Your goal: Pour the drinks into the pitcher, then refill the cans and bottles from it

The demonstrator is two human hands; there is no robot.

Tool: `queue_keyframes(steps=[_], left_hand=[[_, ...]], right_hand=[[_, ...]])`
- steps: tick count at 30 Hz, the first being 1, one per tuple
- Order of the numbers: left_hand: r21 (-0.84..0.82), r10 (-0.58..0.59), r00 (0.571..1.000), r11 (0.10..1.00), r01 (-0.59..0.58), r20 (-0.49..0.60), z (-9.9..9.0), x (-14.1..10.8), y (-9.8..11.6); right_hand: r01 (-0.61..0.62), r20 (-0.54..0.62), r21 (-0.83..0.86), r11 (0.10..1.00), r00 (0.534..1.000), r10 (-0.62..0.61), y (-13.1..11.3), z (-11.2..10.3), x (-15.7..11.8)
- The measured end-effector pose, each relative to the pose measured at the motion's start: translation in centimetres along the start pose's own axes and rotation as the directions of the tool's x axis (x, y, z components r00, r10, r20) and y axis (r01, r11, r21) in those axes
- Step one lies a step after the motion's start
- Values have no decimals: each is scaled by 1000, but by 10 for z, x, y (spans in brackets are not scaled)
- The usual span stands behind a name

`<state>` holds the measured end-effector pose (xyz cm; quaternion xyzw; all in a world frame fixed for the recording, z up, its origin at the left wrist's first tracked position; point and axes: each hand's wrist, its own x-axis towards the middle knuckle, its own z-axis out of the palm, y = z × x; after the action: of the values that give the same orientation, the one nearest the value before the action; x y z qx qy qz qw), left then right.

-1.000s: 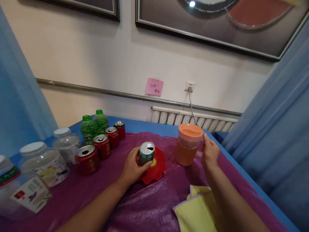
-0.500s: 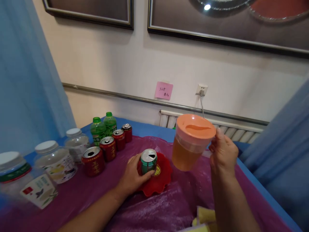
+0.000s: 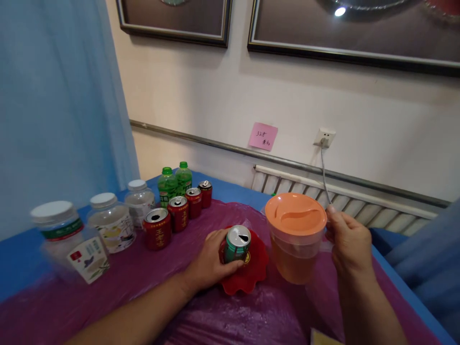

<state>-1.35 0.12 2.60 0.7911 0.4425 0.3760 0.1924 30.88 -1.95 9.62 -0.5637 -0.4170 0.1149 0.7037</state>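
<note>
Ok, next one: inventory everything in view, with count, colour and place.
Jars: 3, clear, white lids, left
Large cans: 4, red, beside jars
Bottles: 2, green, behind cans
Small can: 1, green, over dish
Dish: 1, red, centre
Pitcher: 1, clear, orange lid, amber liquid, right
Sheet: 1, purple, on table
Table: 1, blue
Cloth: 1, yellow, bottom edge
Note: 1, pink, wall
Socket, cord: 1 each, pale, wall
Pipe: 1, grey, wall
Radiator: 1, white, behind table
Pictures: 2, dark-framed, wall
Curtains: 2, blue, sides
Left hand: holding small can
Right hand: holding pitcher
</note>
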Motion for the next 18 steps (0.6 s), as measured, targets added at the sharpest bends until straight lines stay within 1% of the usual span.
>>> queue_keyframes(steps=[3,5,10,18], left_hand=[[3,-8,1000,1000,8,-16,-1,0,2],[5,-4,1000,1000,4,-24,-1,1,3],[15,11,1000,1000,-11,-13,0,2,3],[4,-4,1000,1000,4,-2,1,0,2]], right_hand=[[-92,-8,-5,996,996,92,3,1,-1],[-107,-3,-18,994,994,107,5,1,0],[-60,32,-82,995,998,63,2,-2,1],[-37,83,-128,991,995,48,-1,-3,-3]])
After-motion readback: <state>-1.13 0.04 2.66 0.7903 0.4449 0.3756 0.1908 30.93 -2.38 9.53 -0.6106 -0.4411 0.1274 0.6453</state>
